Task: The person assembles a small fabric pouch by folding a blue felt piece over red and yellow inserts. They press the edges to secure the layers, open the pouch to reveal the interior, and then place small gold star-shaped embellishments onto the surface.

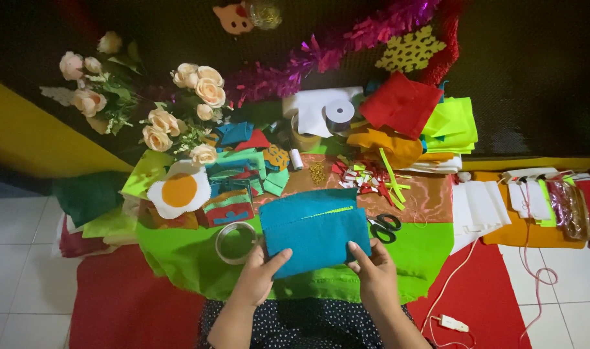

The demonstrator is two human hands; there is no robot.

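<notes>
1. Teal felt piece (pixel 315 234): folded rectangle, thin yellow-green strip along its upper fold; held over the green cloth (pixel 430 249) on the round table.
2. Left hand (pixel 261 274) pinches its lower left edge, thumb on top.
3. Right hand (pixel 372 268) pinches its lower right corner, fingers closed on the felt.
4. One clear tape roll (pixel 235 242) lies just left of the felt; one pair of black-handled scissors (pixel 385 227) just right.
5. One white ribbon spool (pixel 339 112) behind, near the stacked red, orange and lime felt sheets (pixel 430 119).
6. One fried-egg felt shape (pixel 178 190) at left.
</notes>
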